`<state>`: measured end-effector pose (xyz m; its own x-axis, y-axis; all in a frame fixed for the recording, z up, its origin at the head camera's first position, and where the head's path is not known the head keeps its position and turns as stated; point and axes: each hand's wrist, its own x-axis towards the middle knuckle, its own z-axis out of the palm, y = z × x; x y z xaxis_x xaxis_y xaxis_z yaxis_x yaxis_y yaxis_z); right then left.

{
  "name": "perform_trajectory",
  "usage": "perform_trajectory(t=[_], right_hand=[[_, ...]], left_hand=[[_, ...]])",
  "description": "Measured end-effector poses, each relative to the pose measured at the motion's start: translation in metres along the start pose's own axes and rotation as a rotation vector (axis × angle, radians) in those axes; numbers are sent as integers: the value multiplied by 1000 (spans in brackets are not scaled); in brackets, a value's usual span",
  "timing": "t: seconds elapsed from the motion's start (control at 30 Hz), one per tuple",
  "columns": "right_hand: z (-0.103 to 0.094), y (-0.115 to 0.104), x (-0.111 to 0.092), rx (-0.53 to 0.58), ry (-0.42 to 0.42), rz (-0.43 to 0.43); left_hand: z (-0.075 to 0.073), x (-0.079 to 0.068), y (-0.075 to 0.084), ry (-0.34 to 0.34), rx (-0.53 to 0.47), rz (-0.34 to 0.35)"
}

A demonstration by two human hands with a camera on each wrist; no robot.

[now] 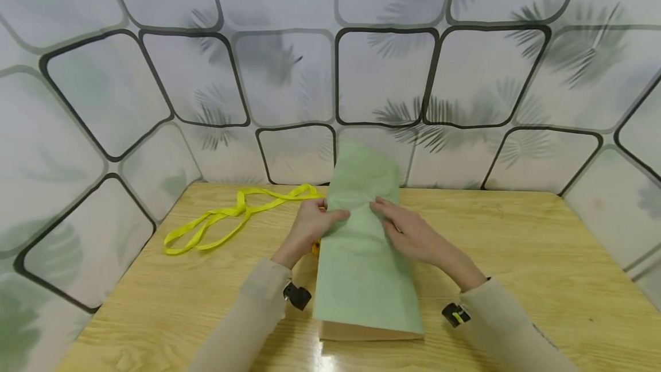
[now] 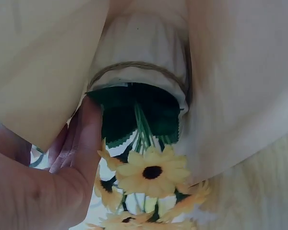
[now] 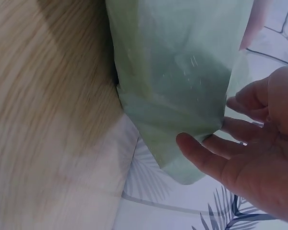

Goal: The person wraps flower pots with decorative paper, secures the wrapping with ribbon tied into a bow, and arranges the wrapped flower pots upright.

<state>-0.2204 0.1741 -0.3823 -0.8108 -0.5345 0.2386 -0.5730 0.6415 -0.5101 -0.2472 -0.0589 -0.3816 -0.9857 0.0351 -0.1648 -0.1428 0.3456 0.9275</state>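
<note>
Tabletop (image 1: 516, 257), quantity one, spans the lower frame of the head view. Green paper sheet (image 1: 366, 280), one, occupies lower center; step in hand appears to be shaping it around the flowers, and the next move likely calls for steady hold on both edges. Yellow ribbon (image 1: 241, 205), one tangle: left of center. Hands, two: left hand (image 1: 314, 223) pinches the sheet's left edge; right hand (image 1: 413, 234) rests on its right side, fingers extended. Yellow flowers (image 2: 156, 184), at least four: lower center, left wrist view. Twine (image 2: 134, 63), one visible band: above them.
</note>
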Motion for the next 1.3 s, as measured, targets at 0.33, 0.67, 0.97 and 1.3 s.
perform_trajectory(t=[0.33, 0.67, 0.97, 1.3], right_hand=[[-4, 13, 2, -135, -25, -99], [-7, 15, 7, -278, -11, -145], [-10, 15, 11, -277, -36, -136], [-9, 16, 11, -273, -16, -177]], left_hand=[[-9, 2, -1, -110, 81, 4], [-20, -49, 37, -24, 750, 456], [14, -70, 23, -147, 1167, 830], [58, -108, -23, 22, 1373, 1020]])
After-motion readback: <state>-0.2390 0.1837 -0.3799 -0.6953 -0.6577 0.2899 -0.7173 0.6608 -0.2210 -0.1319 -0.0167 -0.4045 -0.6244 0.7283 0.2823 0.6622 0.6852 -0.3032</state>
